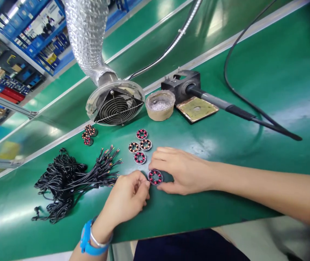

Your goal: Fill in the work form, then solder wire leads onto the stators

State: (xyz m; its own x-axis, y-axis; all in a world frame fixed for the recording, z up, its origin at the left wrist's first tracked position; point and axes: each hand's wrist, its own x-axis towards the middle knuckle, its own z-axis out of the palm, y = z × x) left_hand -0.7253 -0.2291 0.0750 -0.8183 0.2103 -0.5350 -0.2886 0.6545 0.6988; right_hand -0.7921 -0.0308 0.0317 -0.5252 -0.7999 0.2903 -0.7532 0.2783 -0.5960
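Observation:
My right hand (183,173) grips a small round motor stator (155,177) on the green bench, thumb at its near edge and fingers at its far edge. Red coils ring the stator's dark open centre. Closed in a pinch, my left hand (131,195) meets the stator's left edge with its fingertips. What the left fingers hold, if anything, is too small to make out. Just beyond the hands lie several similar stators, among them one with red coils (140,157) and one with copper-coloured coils (145,144).
To the left lies a heap of black cables (62,185) with stripped, coloured ends. More stators (89,135) are grouped behind it. Further back stand a fume extractor hood (115,105), a round solder-filled pot (160,107), a sponge (197,108) and a soldering iron (220,102) in its holder.

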